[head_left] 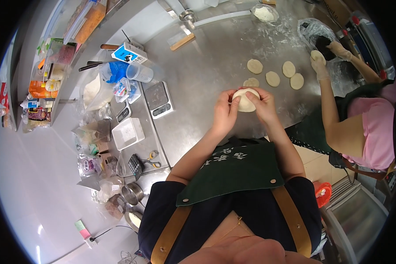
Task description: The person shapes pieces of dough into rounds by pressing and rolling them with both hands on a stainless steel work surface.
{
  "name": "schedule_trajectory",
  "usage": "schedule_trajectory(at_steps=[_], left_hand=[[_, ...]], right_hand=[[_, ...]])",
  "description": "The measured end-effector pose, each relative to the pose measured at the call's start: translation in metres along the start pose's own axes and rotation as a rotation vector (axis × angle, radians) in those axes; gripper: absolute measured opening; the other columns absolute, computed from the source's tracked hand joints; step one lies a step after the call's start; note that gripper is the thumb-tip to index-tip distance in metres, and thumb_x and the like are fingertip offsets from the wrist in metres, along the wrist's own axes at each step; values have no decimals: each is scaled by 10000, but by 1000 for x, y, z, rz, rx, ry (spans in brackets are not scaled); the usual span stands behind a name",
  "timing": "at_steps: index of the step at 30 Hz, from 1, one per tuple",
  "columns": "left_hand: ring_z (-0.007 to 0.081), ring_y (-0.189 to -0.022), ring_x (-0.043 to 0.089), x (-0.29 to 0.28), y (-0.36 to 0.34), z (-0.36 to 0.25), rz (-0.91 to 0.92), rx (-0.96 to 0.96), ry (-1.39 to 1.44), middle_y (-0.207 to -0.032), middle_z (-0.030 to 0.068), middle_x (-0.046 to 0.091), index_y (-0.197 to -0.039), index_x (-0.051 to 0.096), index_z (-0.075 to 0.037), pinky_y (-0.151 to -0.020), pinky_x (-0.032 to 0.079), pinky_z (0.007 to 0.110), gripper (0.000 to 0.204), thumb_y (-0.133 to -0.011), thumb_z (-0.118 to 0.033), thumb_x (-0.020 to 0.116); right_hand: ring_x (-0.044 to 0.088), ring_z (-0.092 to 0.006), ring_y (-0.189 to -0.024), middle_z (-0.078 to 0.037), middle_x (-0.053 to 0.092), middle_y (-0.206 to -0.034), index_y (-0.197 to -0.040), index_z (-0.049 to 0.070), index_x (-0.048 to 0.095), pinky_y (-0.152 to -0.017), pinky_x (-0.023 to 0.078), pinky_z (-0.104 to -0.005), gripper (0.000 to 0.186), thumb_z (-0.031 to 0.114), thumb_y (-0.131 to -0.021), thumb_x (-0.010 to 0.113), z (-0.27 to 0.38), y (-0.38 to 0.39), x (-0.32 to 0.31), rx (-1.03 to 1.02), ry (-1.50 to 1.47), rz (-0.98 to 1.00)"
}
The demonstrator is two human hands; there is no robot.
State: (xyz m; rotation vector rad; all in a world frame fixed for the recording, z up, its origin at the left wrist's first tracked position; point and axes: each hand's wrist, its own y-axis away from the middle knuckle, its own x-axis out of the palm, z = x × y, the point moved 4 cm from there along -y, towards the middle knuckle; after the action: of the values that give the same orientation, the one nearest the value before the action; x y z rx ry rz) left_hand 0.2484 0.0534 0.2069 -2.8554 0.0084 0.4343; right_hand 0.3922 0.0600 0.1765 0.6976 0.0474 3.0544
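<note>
A round, pale piece of dough (pixel 245 101) is held up in front of my apron, over the near part of the metal worktop. My left hand (pixel 225 110) grips its left edge, the thumb pressed on the face of the dough. From the other side my right hand (pixel 265 105) holds it the same way, thumb on top and fingers behind. Just beyond my fingers lie small overlapping dough discs (pixel 251 82), partly hidden. Farther right, several flat discs rest on the steel, among them one dough disc (pixel 273 78).
At right, a co-worker's gloved hand (pixel 320 66) holds a disc; the other reaches into a plastic-lined container with dark filling (pixel 324 44). A flour bowl (pixel 265 14) stands at the back. Left are a scale (pixel 159 100), a scraper (pixel 182 42), a white tub (pixel 128 133) and scissors (pixel 152 159).
</note>
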Motion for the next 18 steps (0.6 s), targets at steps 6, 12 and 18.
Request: schedule_trajectory(at_steps=[6,12,18], left_hand=[[258,-765,596,0,-5,3,92,101,-49,-893,144,593,-1057,562,-1,-669,487,349,163,-935,-109,566],[278,-744,595,2,-5,7,35,67,-82,-869,142,578,-1052,550,-11,-657,485,354,164,-948,-137,554],[328,-689,628,6,-2,18,134,-87,25,-820,165,628,-1093,516,0,-613,499,371,216,-958,-167,545]], right_hand=[[618,-104,-868,-55,679,-975,-1051,-19,675,-740,501,-246,217,100,-870,660,4,0,3,115,158,67],[617,-100,-835,-46,679,-953,-1037,-16,674,-720,497,-242,206,96,-864,666,3,-4,-2,25,116,6],[617,-96,-809,-38,687,-910,-1033,-18,689,-723,492,-240,194,84,-870,662,7,-2,5,103,103,13]])
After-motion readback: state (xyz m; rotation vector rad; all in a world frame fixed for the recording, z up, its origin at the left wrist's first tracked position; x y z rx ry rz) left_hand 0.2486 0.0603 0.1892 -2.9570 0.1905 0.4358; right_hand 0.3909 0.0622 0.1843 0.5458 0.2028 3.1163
